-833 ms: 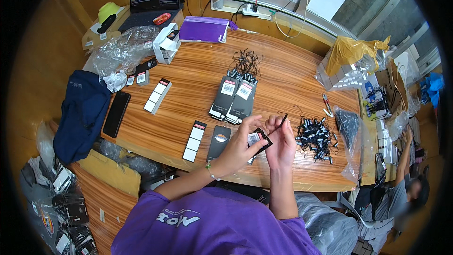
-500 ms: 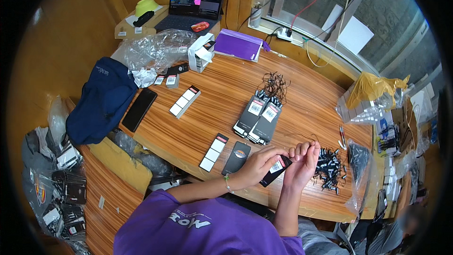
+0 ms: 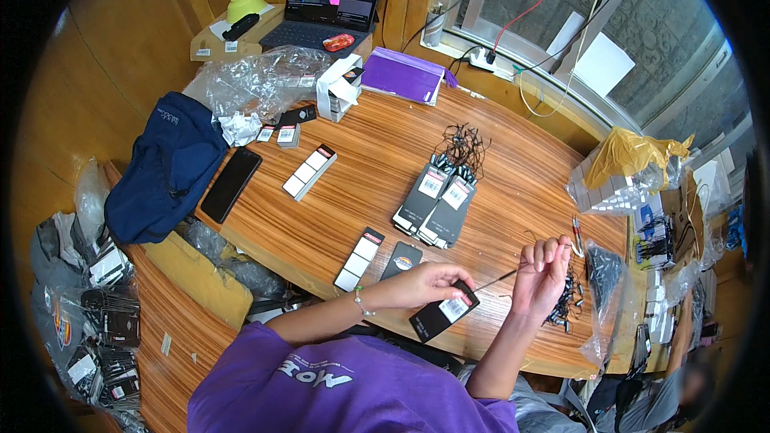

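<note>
My left hand (image 3: pixel 421 285) pinches a black hang tag (image 3: pixel 433 324) with a white barcode sticker at the table's front edge. From the tag's top corner a black string (image 3: pixel 501 277) runs taut up to my right hand (image 3: pixel 539 273), whose closed fingers grip its other end. A pile of black strings with small fasteners (image 3: pixel 569 305) lies beside my right wrist, partly hidden by it. Left of my left hand are a dark tag stack (image 3: pixel 401 258) and a strip of white labels (image 3: pixel 358 260). Beyond the hands stand two stacks of strung tags (image 3: pixel 436 204), their strings bunched behind.
A phone (image 3: pixel 231 185), a label stack (image 3: pixel 310 171) and a dark blue bag (image 3: pixel 167 164) lie on the left. At the back are a laptop (image 3: pixel 317 32) and a purple folder (image 3: pixel 403 74). A red-handled tool (image 3: pixel 577 234) and a plastic bag (image 3: pixel 607 281) lie on the right.
My hands have moved apart: the right went up and right, pulling the string straight, while the left drew down and left with the tag. The tag now faces up more fully.
</note>
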A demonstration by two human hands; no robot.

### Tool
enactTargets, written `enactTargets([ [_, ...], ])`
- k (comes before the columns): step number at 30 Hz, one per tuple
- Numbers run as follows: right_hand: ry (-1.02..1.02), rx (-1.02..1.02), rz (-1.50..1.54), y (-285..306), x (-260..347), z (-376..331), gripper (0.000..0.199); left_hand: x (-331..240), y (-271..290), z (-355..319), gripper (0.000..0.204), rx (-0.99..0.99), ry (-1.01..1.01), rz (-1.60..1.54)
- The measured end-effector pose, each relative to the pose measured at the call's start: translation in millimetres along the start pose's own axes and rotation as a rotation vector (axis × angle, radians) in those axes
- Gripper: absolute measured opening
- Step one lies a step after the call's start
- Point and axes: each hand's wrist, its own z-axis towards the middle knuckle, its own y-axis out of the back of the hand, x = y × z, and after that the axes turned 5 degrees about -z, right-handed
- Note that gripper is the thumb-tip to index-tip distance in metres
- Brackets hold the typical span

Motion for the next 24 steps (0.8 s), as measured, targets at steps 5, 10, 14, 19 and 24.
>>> enactTargets([
  [5, -0.042, -0.043, 0.025, -8, 0, -4, 0.01, 14, 2, -4, 0.023, 0.226, 0.088, -0.12],
  [10, -0.029, -0.005, 0.056, -4, 6, -4, 0.01, 9, 2, -7, 0.021, 0.257, 0.074, -0.029],
  [14, 0.005, 0.004, 0.05, -4, 14, -2, 0.011, 9, 7, -10, 0.022, 0.232, 0.114, -0.073],
  [19, 0.068, 0.023, -0.044, -18, 21, 27, 0.01, -20, 26, -17, 0.023, -0.016, -0.028, -0.018],
  [24, 0.04, 0.111, -0.355, -50, 5, 93, 0.014, -66, 69, 6, 0.021, -0.311, -0.099, 0.271],
])
